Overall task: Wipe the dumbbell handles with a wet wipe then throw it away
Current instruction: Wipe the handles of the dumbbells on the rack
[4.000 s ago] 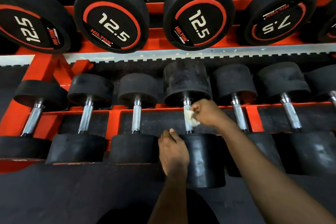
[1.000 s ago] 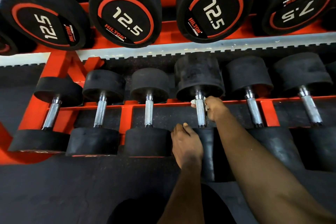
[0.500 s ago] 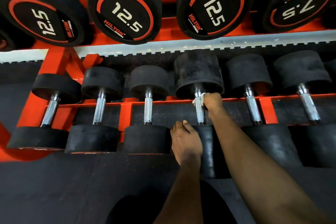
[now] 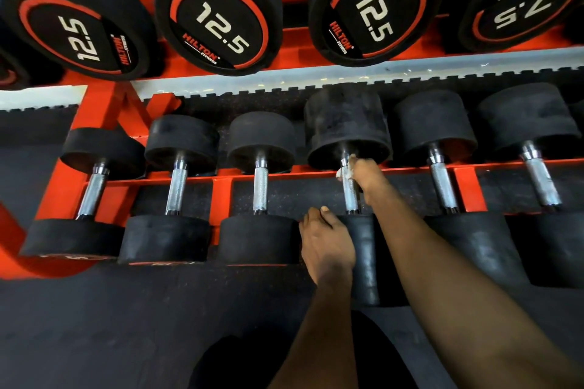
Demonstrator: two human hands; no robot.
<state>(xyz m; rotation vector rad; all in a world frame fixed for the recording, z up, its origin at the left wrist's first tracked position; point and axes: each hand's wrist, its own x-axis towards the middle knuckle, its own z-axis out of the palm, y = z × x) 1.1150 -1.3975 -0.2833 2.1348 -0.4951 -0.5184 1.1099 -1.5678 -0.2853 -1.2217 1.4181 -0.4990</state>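
Several black dumbbells with chrome handles lie side by side on the lower shelf of a red rack (image 4: pixel 221 181). My right hand (image 4: pixel 365 175) grips a white wet wipe (image 4: pixel 345 171) around the far end of the fourth dumbbell's handle (image 4: pixel 351 196), just below its far head (image 4: pixel 347 126). My left hand (image 4: pixel 325 241) rests curled over the near head (image 4: pixel 363 249) of that same dumbbell. Most of the wipe is hidden inside my right fist.
Neighbouring handles stand close on both sides: one to the left (image 4: pixel 261 188), one to the right (image 4: pixel 442 186). Larger dumbbells marked 12.5 (image 4: pixel 218 25) and 7.5 (image 4: pixel 518 9) overhang from the upper shelf. Dark rubber floor (image 4: pixel 110 325) lies in front of the rack.
Over four seconds my right hand slid the wipe from the middle of the handle up to its far end. My left hand stayed on the near head.
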